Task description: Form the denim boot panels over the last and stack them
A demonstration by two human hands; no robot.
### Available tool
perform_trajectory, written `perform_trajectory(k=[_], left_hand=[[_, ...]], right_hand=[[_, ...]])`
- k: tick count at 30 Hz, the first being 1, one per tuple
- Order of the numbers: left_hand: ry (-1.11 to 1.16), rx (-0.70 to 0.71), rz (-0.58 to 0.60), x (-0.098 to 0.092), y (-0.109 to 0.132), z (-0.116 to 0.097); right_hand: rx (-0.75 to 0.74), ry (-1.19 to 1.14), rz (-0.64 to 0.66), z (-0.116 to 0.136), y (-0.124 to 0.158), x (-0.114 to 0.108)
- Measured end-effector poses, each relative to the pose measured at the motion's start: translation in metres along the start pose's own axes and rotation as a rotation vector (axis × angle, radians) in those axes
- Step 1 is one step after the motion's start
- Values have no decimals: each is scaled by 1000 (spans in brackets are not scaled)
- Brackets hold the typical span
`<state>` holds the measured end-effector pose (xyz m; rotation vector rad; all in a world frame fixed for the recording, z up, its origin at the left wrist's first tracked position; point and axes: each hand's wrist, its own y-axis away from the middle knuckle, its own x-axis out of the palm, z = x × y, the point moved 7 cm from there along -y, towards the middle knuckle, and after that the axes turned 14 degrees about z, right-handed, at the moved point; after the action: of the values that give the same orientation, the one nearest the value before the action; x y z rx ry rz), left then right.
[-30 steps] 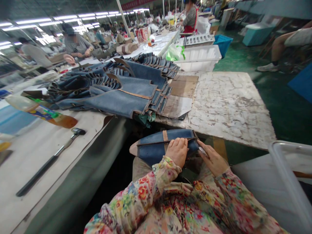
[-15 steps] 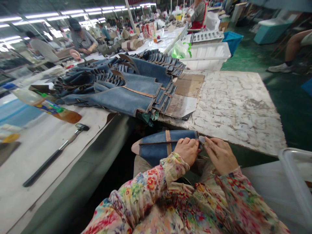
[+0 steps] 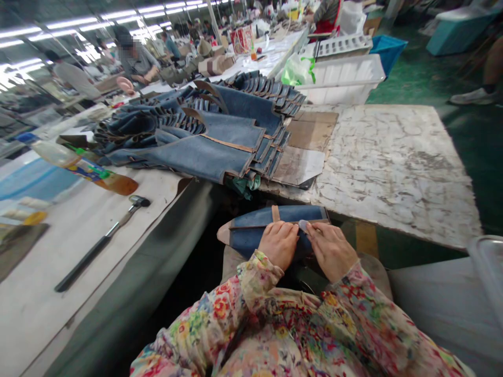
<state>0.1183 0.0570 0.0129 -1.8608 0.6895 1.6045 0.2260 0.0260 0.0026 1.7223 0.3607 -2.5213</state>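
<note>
Across the person's lap lies a blue piece (image 3: 249, 239), with its pale pointed end to the left and a dark seam along its length. It rests lower than the table (image 3: 35, 319), perhaps because both hands can press on it comfortably there. The left hand (image 3: 278, 245) is laid over the near side of the piece, fingers close together; its thumb does not show, so I cannot tell whether it grips or only presses. Probably it keeps the work from sliding. The right hand (image 3: 332, 251) pinches a small pale tool (image 3: 303, 225), whose rounded end sits near the seam, just beside the left fingertips. Thus the piece is under both hands, and its pointed end reaches out past the left one. On the table, a hammer (image 3: 105, 240) lies well apart from the hands. Beyond the lap, a stack of similar blue parts (image 3: 231, 131) is laid overlapping, maybe for easy taking.
</note>
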Motion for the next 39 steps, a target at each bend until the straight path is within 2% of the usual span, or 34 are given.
perform_trajectory(k=[8,17,22,26,30,33,39], left_hand=[[24,-128,-93,-5,38,27],[-83,-108,-107,-3,59,27],[-73,-149,-116,-7,59,30],[-33,-242,-121,-15,52,41],[-7,-265,-98,-20,42,45],[7,-251,-69,-18,38,44],[5,-167,-55,-14,35,38]], right_hand=[[-96,-28,74,34,-19,13],[-152,-147,157,26,-28,8],[-193,-256,235,19,-32,10],[-230,-382,363,12,-43,13],[-229,-427,476,10,-55,16],[-257,-343,493,15,-58,15],[-304,-191,440,26,-49,14]])
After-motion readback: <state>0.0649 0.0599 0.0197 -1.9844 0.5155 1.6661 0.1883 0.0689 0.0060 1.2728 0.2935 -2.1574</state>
